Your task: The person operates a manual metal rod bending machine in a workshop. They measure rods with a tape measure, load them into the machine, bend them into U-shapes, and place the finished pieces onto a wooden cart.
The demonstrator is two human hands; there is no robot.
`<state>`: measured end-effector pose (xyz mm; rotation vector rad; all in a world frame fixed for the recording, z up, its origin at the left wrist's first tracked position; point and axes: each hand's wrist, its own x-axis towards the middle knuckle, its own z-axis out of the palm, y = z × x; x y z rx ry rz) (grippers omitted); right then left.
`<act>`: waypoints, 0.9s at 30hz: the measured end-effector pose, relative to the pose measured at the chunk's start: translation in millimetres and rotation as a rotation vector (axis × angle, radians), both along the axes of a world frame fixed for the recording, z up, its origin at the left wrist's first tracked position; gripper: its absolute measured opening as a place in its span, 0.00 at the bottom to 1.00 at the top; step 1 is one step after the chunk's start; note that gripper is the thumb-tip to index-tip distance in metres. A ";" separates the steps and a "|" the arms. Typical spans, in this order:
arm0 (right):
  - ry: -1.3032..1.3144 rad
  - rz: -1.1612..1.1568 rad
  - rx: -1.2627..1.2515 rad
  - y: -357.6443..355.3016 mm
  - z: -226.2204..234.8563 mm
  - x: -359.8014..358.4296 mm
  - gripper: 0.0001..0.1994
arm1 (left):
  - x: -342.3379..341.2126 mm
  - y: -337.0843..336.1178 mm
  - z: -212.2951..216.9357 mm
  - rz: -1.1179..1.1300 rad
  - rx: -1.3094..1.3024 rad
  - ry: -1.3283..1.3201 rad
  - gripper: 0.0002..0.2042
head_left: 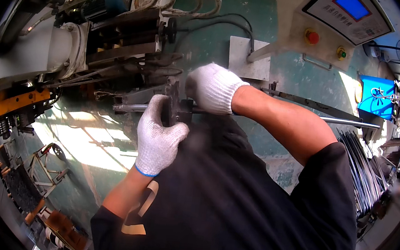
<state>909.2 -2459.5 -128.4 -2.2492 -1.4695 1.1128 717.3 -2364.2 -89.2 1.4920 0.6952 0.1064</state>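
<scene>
My left hand point(157, 140), in a white knitted glove with a blue cuff edge, is curled at the near side of an upright dark metal block point(174, 105). Its fingers lie left of the block and its thumb reaches right along the lower edge. My right hand point(213, 88), gloved alike, is bent over just right of the block. Its fingers curl down out of sight, so what they hold is hidden. A long metal rod point(349, 122) runs crosswise from the right, passes behind my right forearm, and lines up with a bar point(136, 108) left of the block.
Greasy machinery with hoses point(126, 34) fills the upper left. A control cabinet point(289, 17) with a screen and a red button point(311, 36) stands at the upper right. Bundled rods point(363, 174) and a blue tray point(377, 97) lie right; a wheeled metal frame point(47, 167) stands lower left.
</scene>
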 end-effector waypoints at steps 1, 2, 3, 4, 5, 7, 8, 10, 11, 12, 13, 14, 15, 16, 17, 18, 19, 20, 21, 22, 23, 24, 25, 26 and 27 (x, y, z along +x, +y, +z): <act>0.025 -0.014 0.057 -1.5 -5.0 1.0 0.11 | 0.8 1.2 0.9 -0.004 0.011 0.015 0.19; 0.050 -0.028 0.114 -7.4 -13.4 2.0 0.11 | 1.4 0.8 2.7 0.006 0.016 0.015 0.18; 0.076 -0.044 0.171 -12.9 -20.4 2.8 0.11 | 1.9 -1.0 5.1 0.015 0.022 0.016 0.18; 0.122 -0.121 0.234 -15.3 -17.6 1.0 0.13 | 2.1 -2.2 5.5 0.025 0.024 0.016 0.18; 0.113 -0.147 0.193 -14.9 -13.7 -1.3 0.13 | 2.7 -2.1 4.2 0.036 0.007 0.016 0.18; 0.095 -0.202 0.113 -11.5 0.5 -1.9 0.13 | 4.1 -1.5 2.3 0.058 -0.025 0.015 0.17; 0.088 -0.173 0.088 -9.1 1.1 -0.5 0.13 | 4.5 -1.9 3.1 0.056 -0.010 0.016 0.17; 0.075 -0.114 0.037 -4.2 1.6 2.7 0.13 | 4.1 -3.1 5.5 0.052 0.019 0.018 0.17; 0.060 -0.123 0.030 -2.1 5.8 5.8 0.13 | 3.6 -2.8 5.1 0.050 0.032 0.030 0.17; 0.045 -0.132 0.023 0.0 13.7 10.5 0.13 | 3.2 -2.4 4.6 0.048 0.045 0.041 0.17; 0.026 -0.140 0.019 2.2 22.8 16.8 0.14 | 4.6 -2.1 3.6 0.047 0.060 0.049 0.17; 0.017 -0.143 0.029 3.0 31.7 20.3 0.14 | 5.0 -1.3 1.9 0.047 0.057 0.050 0.17; 0.065 -0.144 0.079 4.3 26.8 25.6 0.15 | 4.6 0.1 -0.6 0.047 0.055 0.051 0.17; 0.113 -0.146 0.120 4.9 19.0 30.3 0.15 | 1.1 -1.0 -1.8 0.046 0.044 0.054 0.17; 0.156 -0.154 0.167 4.0 12.1 36.0 0.16 | 2.0 -2.9 -0.8 0.061 0.025 0.037 0.17; 0.181 -0.156 0.221 -0.5 0.0 36.2 0.15 | 2.9 -6.2 0.5 0.077 0.005 0.020 0.17; 0.225 -0.159 0.230 -2.8 -5.5 35.5 0.15 | 3.8 -6.9 1.1 0.097 -0.011 0.003 0.17; 0.268 -0.162 0.239 -4.7 -9.1 34.8 0.14 | 4.9 -5.0 3.7 0.070 -0.005 0.020 0.17; 0.312 -0.165 0.248 -5.6 -12.0 34.2 0.13 | 5.4 -3.5 3.9 0.063 0.003 0.030 0.17; 0.363 -0.173 0.243 -6.7 -15.7 32.7 0.11 | 5.3 -2.7 3.3 0.053 0.009 0.043 0.17; 0.376 -0.156 0.269 -8.0 -22.8 31.4 0.10 | 5.3 -2.2 2.7 0.044 0.015 0.056 0.17; 0.388 -0.139 0.294 -9.6 -31.9 30.1 0.09 | 5.3 -2.1 2.2 0.040 0.016 0.042 0.17; 0.401 -0.121 0.319 -10.5 -37.8 28.9 0.09 | 5.3 -2.1 1.5 0.038 0.017 0.028 0.17; 0.428 -0.142 0.316 -12.1 -40.9 27.6 0.08 | 5.3 -2.1 1.2 0.036 0.018 0.015 0.17; 0.442 -0.138 0.312 -13.2 -41.6 27.6 0.08 | 5.6 -1.8 1.3 0.035 0.014 0.015 0.17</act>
